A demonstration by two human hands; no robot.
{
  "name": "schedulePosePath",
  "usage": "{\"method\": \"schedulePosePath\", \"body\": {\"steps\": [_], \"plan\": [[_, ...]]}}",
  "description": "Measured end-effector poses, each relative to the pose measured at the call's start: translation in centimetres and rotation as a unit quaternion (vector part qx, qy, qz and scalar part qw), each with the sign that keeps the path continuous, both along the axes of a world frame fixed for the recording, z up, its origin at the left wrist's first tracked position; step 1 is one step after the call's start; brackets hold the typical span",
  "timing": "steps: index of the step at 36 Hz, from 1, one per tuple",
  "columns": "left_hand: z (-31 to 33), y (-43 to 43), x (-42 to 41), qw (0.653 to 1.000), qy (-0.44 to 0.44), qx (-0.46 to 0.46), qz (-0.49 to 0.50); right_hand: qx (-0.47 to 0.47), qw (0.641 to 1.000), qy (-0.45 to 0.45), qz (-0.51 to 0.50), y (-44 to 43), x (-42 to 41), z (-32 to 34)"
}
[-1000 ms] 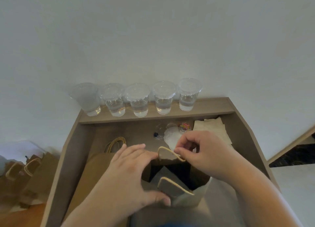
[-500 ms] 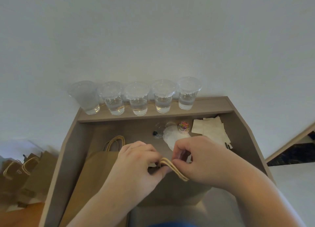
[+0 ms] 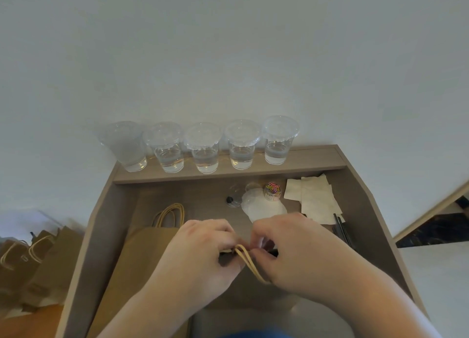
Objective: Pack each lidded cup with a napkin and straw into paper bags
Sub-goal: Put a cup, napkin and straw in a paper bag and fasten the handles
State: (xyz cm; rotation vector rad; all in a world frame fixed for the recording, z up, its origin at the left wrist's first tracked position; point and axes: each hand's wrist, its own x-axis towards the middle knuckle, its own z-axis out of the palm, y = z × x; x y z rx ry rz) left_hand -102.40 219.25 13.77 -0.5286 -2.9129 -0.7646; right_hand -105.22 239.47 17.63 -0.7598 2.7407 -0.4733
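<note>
Brown twine handles [image 3: 250, 263] are now pressed together between my two hands. A second ago they stood apart over a gaping bag mouth, with my left hand spread on the near side and my right lifting the far loop. The mouth has gone from open to closed, so I take this bag to be filled and nearly finished, though its contents are hidden now.

My left hand [image 3: 203, 256] is curled, with the thumb and fingertips pinching the loops from its side. My right hand [image 3: 299, 251] is curled too, with the forefinger and thumb nipping the same loops. Neither hand holds anything else. The paper bag [image 3: 243, 299] stands under and between my wrists, mostly covered by them.

Just left of my left hand lies a stack of flat bags [image 3: 142, 261], their handles pointing away from me. Beyond my right knuckles sit a pale round disc [image 3: 261, 208] and a little pot of coloured paper clips [image 3: 272, 191]. The napkins [image 3: 314, 198] lie further right of these, and the black straws [image 3: 342, 226] are just outside my right hand. Well beyond both hands, five lidded cups [image 3: 204, 147] wait in a row on the back ledge [image 3: 317, 157], so by my reckoning five packs remain. Far off to my left, lower than the desk, more brown bags [image 3: 38, 256] stand together.
</note>
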Motion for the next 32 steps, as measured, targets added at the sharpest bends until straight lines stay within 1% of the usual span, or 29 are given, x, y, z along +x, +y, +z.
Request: {"method": "schedulePosePath", "body": {"steps": [7,16,22,28,32], "plan": [[-0.2,0.0,0.0,1.0,0.009,0.005,0.004,-0.018,1.0,-0.006,0.004,0.4,0.0,0.7],[-0.4,0.1,0.1,1.0,0.012,-0.006,0.009,-0.007,1.0,-0.013,0.018,0.5,0.0,0.7],[-0.4,0.1,0.0,1.0,0.01,0.015,0.007,-0.003,1.0,0.02,0.007,0.1,0.1,-0.1],[-0.2,0.0,-0.1,1.0,0.008,0.024,0.004,0.016,0.999,0.027,0.022,-0.2,0.1,0.2],[0.2,0.2,-0.1,1.0,-0.004,0.028,-0.007,0.027,0.998,0.05,0.039,-0.4,0.3,-0.2]]}}
